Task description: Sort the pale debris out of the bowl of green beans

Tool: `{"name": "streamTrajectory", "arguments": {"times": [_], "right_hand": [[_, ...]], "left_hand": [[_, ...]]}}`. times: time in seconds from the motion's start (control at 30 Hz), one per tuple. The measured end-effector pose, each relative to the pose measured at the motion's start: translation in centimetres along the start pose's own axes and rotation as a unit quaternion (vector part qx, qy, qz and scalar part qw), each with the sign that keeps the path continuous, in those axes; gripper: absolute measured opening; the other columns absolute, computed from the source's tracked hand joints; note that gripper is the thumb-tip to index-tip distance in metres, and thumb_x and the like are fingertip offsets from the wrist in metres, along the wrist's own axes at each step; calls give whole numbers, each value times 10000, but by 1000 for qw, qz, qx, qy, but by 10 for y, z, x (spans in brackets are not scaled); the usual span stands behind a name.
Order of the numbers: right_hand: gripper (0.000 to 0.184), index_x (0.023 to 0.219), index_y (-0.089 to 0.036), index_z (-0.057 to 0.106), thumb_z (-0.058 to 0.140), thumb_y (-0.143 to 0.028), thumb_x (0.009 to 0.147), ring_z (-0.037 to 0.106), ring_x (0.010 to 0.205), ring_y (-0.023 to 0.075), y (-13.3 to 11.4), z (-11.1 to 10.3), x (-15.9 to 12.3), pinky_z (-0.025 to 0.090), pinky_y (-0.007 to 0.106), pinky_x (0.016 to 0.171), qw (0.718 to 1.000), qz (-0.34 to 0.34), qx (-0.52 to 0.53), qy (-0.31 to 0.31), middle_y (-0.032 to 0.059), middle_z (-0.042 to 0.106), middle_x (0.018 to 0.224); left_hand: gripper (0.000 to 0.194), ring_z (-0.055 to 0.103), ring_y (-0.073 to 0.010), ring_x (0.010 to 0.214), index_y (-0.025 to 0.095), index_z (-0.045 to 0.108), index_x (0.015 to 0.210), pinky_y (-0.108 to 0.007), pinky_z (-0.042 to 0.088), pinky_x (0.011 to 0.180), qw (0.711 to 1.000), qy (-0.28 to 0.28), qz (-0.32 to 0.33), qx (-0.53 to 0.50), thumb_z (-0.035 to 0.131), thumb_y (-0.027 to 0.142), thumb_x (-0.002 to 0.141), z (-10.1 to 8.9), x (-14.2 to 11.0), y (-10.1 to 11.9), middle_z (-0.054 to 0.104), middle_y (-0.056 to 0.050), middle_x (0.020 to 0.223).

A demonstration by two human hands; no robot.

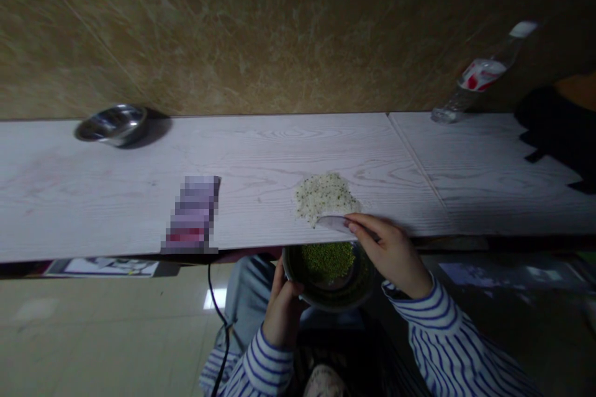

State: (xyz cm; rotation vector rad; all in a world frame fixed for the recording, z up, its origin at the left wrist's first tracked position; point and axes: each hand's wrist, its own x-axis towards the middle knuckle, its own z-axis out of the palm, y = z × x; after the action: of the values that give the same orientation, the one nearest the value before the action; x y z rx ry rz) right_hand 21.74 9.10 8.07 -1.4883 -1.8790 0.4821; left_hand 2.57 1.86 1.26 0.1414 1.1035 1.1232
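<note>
My left hand [285, 310] is closed on the rim of a metal bowl [333, 304], held just below the front edge of the tabletop. Small green beans, like mung beans [328, 259], lie inside it. Over the bowl's right side, my right hand [393, 254] pinches a thin, flat, pale piece with a rounded edge [333, 222]; its exact kind is unclear. That piece rests along the near side of a heap of white rice grains [326, 192] with green beans scattered through it. Part of the bowl's right rim is hidden under my right hand.
A second metal bowl [114, 127] stands tilted-looking at the back left of the white table [261, 142]. Nearer lies a phone-like slab, pixelated [193, 211], with a black cable [218, 310] hanging below. A plastic bottle [479, 77] and a dark item [559, 130] are at the right.
</note>
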Motion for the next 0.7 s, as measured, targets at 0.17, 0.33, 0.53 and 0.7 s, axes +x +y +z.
{"name": "streamTrajectory", "arguments": {"times": [0.17, 0.33, 0.53, 0.7], "right_hand": [[245, 1079, -229, 744, 555, -279, 931, 744, 955, 234, 4, -3, 4, 599, 341, 835, 999, 38, 1, 31, 66, 784, 1055], [264, 1106, -221, 734, 549, -295, 933, 739, 969, 246, 10, -6, 3, 595, 375, 855, 998, 56, -9, 35, 74, 777, 1078], [256, 1077, -226, 747, 545, -293, 934, 741, 974, 239, 7, -4, 0, 601, 347, 843, 999, 39, 6, 13, 71, 783, 1056], [253, 1060, -225, 751, 557, -321, 927, 748, 941, 237, 11, -10, -4, 609, 345, 810, 999, 43, 8, 27, 74, 787, 1033]], "left_hand": [[831, 583, -332, 1074, 322, 477, 1416, -386, 514, 715, 1000, 2, 11, -1, 663, 250, 609, -1, 0, 0, 626, -80, 1270], [855, 569, -345, 1100, 326, 464, 1430, -420, 520, 751, 1000, -5, 4, -5, 655, 241, 600, -3, 1, -3, 599, -84, 1321], [852, 559, -347, 1108, 324, 453, 1439, -403, 511, 724, 1000, -7, 8, -1, 648, 239, 614, -1, -1, 0, 591, -90, 1325], [898, 573, -341, 1052, 340, 424, 1461, -395, 487, 693, 1000, -7, 5, 3, 659, 266, 598, -3, 0, -1, 591, -90, 1312]]}}
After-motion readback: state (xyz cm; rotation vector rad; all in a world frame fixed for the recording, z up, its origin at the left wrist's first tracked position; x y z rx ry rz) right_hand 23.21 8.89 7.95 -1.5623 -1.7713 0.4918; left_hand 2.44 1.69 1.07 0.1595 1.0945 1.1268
